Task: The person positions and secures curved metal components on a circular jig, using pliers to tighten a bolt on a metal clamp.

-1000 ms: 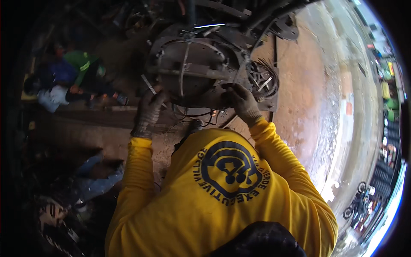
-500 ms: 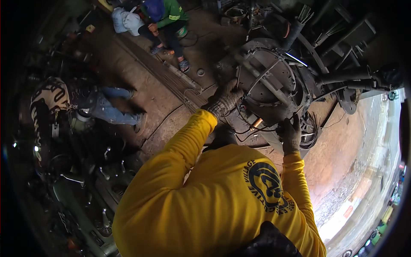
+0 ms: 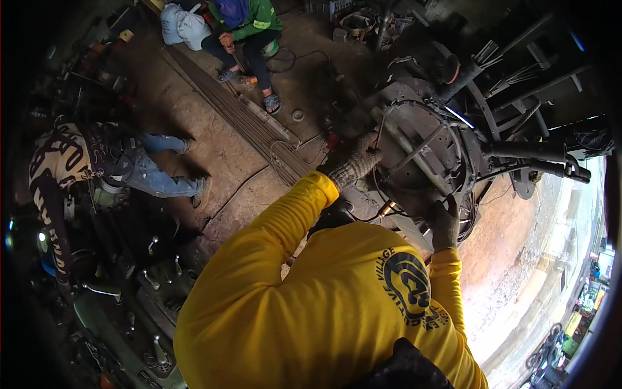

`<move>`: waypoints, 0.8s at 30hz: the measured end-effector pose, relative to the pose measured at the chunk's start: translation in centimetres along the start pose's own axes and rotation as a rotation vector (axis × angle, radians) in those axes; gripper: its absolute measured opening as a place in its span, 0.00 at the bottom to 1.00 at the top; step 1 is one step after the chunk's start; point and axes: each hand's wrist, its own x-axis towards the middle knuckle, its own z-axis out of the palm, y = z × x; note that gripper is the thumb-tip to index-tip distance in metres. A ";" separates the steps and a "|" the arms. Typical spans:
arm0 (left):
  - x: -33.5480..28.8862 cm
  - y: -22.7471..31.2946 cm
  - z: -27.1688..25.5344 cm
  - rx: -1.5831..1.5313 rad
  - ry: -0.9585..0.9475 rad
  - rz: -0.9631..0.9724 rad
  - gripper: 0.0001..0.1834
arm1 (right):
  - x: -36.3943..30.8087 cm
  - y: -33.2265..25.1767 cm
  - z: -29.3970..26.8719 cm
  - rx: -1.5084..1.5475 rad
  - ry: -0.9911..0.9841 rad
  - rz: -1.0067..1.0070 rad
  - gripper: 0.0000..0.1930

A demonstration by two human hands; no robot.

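Round steel machine housing (image 3: 421, 152), right of centre and far from the wearer, carried on a dark frame of tubes and arms (image 3: 518, 152) that reaches off to the right. Its face is a flat disc ringed by a raised rim and crossed by a pale bar (image 3: 405, 146) and thin rods; wires trail from its near edge. By its look it is heavy, rigid and bare metal, probably greasy and sharp at the edges, so it would be taken by the rim or the bar rather than by the rods or wires, which look too slight to bear a pull.

Left hand (image 3: 353, 162), in a grey knit glove, lies curled against the left rim of the disc, fingers bent over the edge; whether it clamps the rim or only presses on it cannot be told. Right hand (image 3: 446, 223), in a darker glove, is closed on the near lower edge of the disc, thumb side up. Both yellow sleeves (image 3: 285, 220) reach up from the lower frame.

Further out: a bundle of long steel rods (image 3: 240, 113) runs diagonally across the dirt floor (image 3: 194, 136) to the left. One person in green (image 3: 246, 26) sits at the far end; another in jeans (image 3: 110, 162) crouches at far left beside dark machine parts (image 3: 129, 285).
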 end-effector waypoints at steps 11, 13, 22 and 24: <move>0.9 2.2 -3.3 0.268 -0.149 0.080 0.21 | 1.8 0.5 0.4 -0.100 0.096 0.013 0.17; 1.3 2.7 -3.3 0.275 -0.189 0.028 0.21 | 2.1 0.9 -0.2 -0.134 0.087 0.006 0.13; 2.2 2.7 -3.6 0.314 -0.240 -0.011 0.22 | 0.8 -1.0 1.8 -0.182 0.124 0.025 0.13; 2.0 2.8 -3.8 0.305 -0.227 -0.003 0.22 | 0.5 -1.7 2.4 -0.184 0.125 0.041 0.14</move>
